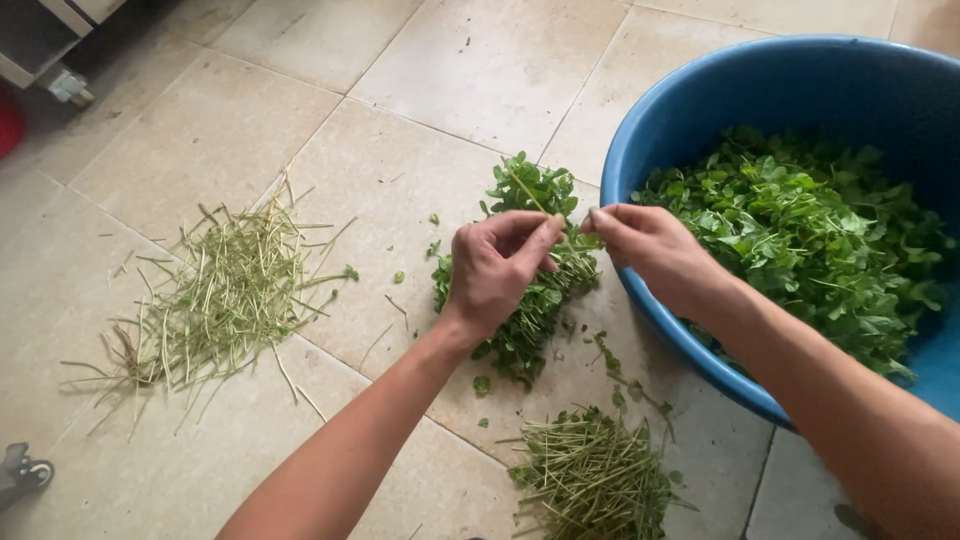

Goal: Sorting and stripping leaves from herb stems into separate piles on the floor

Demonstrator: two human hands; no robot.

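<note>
Sprig point(530, 190) at frame centre looked light, limp and fragile; both hands' fingers, left point(497, 268) and right point(650, 248), pinched shut on its thin stem.

Tub point(680, 130): blue plastic, smooth, slight sheen on rim & inner wall. Floor point(480, 60): beige ceramic tiles, matt, faintly mottled, w/ thin grey grout lines. Greens point(800, 230) in tub: soft leafy, fresh, matt w/ a few glossy spots. Sprig point(530, 190) in hands: same leafy stuff, thin fibrous stalk. Stems point(220, 290) on floor: pale, stringy, dry-looking, rough. Cabinet point(40, 40) top left: dark panel, light edge, prob. laminate; metal foot.
</note>
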